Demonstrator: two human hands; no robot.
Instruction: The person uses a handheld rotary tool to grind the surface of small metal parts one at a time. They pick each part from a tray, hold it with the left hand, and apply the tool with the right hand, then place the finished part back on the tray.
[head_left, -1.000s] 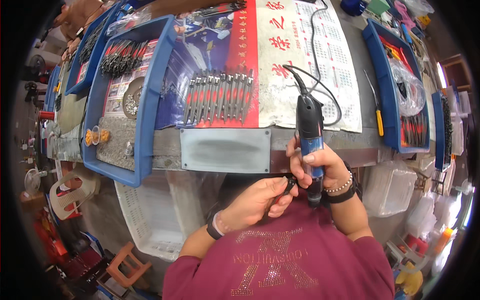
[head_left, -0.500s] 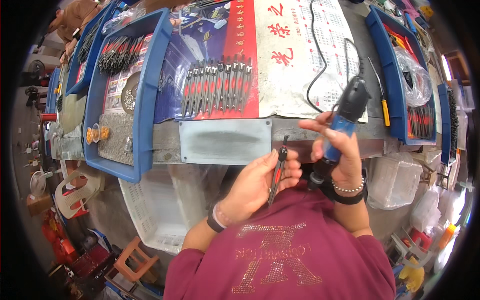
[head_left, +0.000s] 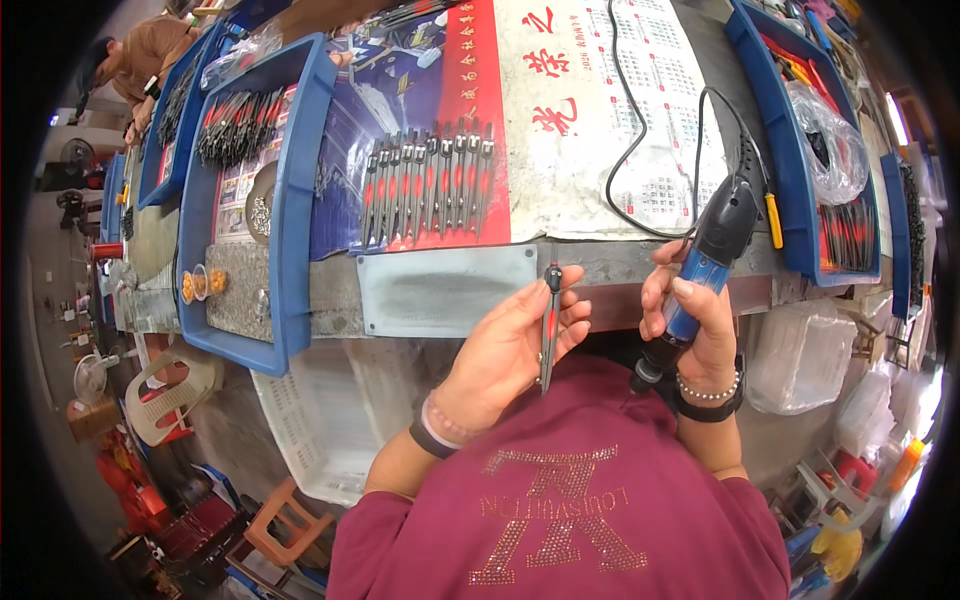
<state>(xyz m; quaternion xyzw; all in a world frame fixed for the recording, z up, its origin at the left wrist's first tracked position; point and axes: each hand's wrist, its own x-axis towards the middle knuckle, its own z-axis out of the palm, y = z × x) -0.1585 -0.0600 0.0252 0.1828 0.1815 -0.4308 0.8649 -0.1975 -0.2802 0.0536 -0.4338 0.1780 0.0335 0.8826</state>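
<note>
Between the thumb and fingers of my left hand stands a slim black-and-red drawing compass, its knobbed head up and its legs pointing down. My right hand is wrapped round a corded electric screwdriver, blue in the middle and black at both ends. Its bit end points down and to the left, near my shirt, apart from the compass. Beyond my left hand, a row of several similar compasses lies side by side on the red and blue sheet.
A blue tray at the left holds more compasses, a metal dish of small parts and little orange pieces. Another blue tray stands right, near a yellow-handled screwdriver. The black cord curves over the calendar sheet. A person is far left.
My right hand and the electric screwdriver have shifted a little right, and its fingers have curled in closer. The left hand with the compass has moved slightly left. The view has shifted a little.
</note>
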